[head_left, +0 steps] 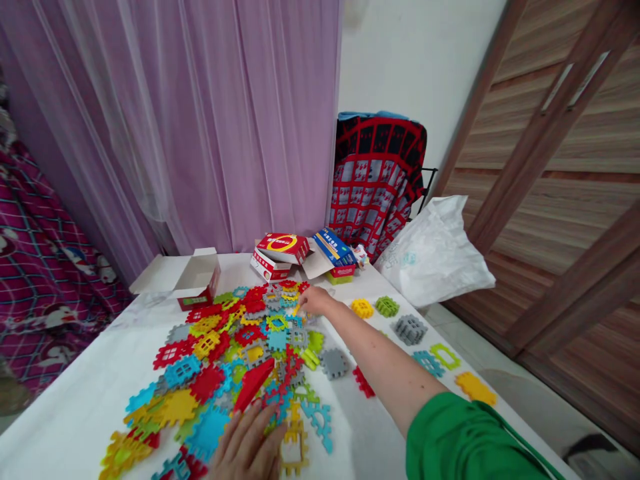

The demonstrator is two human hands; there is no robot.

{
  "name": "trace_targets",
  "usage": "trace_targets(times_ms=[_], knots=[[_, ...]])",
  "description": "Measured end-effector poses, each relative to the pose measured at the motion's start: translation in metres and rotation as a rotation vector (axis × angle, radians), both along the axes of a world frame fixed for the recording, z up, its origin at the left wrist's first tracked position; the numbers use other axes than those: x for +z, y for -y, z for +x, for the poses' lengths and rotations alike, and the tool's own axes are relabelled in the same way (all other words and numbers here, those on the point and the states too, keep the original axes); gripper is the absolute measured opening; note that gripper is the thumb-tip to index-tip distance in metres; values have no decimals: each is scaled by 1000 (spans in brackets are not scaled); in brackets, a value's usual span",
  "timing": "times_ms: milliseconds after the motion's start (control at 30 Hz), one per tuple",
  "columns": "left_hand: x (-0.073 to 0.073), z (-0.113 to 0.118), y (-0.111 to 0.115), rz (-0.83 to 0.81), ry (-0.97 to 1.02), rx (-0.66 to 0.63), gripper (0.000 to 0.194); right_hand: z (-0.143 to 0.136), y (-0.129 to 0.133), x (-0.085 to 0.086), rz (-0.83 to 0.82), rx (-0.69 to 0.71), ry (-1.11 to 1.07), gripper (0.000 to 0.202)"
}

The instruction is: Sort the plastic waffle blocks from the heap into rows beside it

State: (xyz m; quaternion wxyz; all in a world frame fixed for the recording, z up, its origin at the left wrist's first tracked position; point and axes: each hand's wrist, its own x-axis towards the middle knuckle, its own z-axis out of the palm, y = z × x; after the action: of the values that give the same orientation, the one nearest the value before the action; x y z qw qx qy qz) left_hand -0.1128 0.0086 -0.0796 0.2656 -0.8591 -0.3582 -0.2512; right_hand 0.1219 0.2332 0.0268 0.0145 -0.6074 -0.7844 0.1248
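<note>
Facing a pale purple curtain (270,133), we had a table under a white cloth (65,407) before us. A wooden wardrobe (565,180) stood on our right, a white plastic bag (430,257) bulged beside the table's far right corner, and a red-and-black patterned cloth (375,173) hung behind it. Along the far edge lay an open carton (197,277), a few red boxes (285,248) and a blue box (334,247). Our plastic pieces (207,383) sprawled in a loose heap over the middle and left of the table, notched along their edges, in red, yellow, blue, green and grey; some were solid, others had window-like cutouts. On the right, apart from the heap, we saw a yellow cluster (362,308), a green one (387,307), a grey stack (410,329) and flatter pieces nearer us. Our right hand (316,301) reached to the heap's far side with its fingers curled in among small pieces; we could not tell whether it had gripped one. Our left hand (250,448) lay palm down at the near edge, its fingers loosely extended, grasping nothing, just beside a long red piece (254,385).
</note>
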Motion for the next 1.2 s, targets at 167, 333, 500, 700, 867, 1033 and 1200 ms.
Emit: trace_targets(times_ms=[167,333,500,700,867,1033,1200], knots=[[5,-8,-11,-72,105,198,37,-8,3,7,73,-89,-114,26],[11,-10,-24,-101,154,242,34,-9,5,20,131,-88,-176,30],[9,-17,-33,-173,259,262,34,22,11,27,179,-142,-70,34],[6,-21,-38,-265,332,304,35,25,32,2,117,-89,19,33],[4,-25,-39,-302,296,323,34,2,46,-19,74,-51,15,36],[9,-21,-37,-328,325,323,35,-17,53,-26,65,-8,-54,37],[19,-13,-32,-368,335,359,36,-20,58,-24,85,-64,-89,39]])
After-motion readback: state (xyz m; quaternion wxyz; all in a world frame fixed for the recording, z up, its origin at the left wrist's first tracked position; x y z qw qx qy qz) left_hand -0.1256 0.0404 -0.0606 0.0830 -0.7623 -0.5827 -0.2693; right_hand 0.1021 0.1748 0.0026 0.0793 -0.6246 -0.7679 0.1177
